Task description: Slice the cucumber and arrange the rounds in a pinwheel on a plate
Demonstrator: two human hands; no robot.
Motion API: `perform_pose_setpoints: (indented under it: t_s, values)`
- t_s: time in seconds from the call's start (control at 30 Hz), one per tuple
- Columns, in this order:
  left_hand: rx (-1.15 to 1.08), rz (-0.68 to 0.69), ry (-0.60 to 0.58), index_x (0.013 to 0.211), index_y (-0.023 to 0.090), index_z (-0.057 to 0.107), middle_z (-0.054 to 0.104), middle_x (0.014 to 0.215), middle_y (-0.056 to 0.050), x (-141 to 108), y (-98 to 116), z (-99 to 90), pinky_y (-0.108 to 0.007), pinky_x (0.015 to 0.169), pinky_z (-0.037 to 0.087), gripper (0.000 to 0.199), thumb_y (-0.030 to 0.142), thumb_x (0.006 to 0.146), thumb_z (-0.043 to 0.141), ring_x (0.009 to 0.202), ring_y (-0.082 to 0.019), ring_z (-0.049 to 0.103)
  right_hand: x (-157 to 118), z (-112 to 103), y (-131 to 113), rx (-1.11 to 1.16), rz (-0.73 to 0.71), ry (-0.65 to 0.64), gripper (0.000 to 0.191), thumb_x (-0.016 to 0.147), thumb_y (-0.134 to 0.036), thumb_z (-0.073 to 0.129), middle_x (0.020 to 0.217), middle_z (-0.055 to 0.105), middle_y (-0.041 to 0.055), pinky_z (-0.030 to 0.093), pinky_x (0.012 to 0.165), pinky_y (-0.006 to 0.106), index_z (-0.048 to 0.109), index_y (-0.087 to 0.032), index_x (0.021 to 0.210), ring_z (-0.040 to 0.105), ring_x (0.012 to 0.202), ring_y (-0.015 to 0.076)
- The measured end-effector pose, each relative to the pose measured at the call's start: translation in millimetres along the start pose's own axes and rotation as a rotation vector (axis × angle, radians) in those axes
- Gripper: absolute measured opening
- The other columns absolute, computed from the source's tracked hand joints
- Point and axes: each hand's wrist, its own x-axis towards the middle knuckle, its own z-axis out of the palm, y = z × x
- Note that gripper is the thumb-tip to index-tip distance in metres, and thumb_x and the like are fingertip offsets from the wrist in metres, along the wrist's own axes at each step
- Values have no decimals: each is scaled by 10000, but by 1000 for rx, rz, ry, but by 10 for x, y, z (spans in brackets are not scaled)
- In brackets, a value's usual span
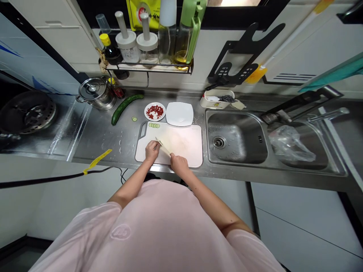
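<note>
Over the front part of the white cutting board (pixel 195 141), my right hand (pixel 179 164) is closed round the handle of a knife (pixel 165 148). The pale blade slants up and left. My left hand (pixel 152 151) is at the blade's left side, fingers curled together; what they hold, if anything, is too small to make out. Several thin cucumber slices (pixel 154 125) lie in a row at the board's upper left. A cucumber end piece (pixel 134 118) rests on the steel counter, and a long green cucumber (pixel 124 108) lies farther back.
Behind the board stand a plate of chopped red pieces (pixel 155 111) and a white square plate (pixel 179 113). A lidded steel pot (pixel 96 94) is at left, near a wok (pixel 27 111). The sink (pixel 236 138) lies right. A condiment shelf (pixel 150 68) hangs above.
</note>
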Motion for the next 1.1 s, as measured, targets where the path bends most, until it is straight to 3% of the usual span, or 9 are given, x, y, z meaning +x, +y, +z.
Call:
perform_pose_setpoints:
  t_s: [0.4,1.1]
  values:
    - [35,6,-12,753,211,596,584,798,-39,3,-29,9,-275,748,427,182,244,870,461,821,-159,556,73,78,-25,5,-9,22,241,911,-138,304,916,666,119,429,717,288,471,-162,1082,638,874,220]
    - [-43,80,30,740,202,582,561,752,-23,14,-47,7,-263,687,402,159,229,862,484,757,-148,531,205,25,-52,40,-28,22,229,906,-121,339,918,666,110,429,734,284,504,-166,1058,638,892,223]
